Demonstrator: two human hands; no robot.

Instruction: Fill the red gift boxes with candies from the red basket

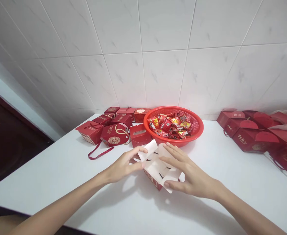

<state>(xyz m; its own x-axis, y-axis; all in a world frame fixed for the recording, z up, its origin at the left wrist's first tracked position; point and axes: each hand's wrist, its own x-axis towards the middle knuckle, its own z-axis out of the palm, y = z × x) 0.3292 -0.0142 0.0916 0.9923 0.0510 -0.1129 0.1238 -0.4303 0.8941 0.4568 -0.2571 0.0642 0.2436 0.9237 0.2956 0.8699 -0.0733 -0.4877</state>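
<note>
A small red gift box [155,179] stands on the white table with its flaps up, showing its white inside and several dark ends of cord or ribbon in it. My left hand [127,164] is at the box's left side, thumb and fingers around the edge of a white flap. Over the right side is my right hand [187,169], fingers spread and stretched out, touching the right flaps without visibly gripping them. Part of the box's right side is hidden by that hand. Just behind the box sits a red plastic basket [199,130] of wrapped candies [169,125].
Several closed red gift boxes [114,134] stand at the back left, one with a dark red ribbon [99,156] trailing on the table [67,182]. More red boxes [252,137] are grouped at the right. A tiled wall [165,71] rises behind the table.
</note>
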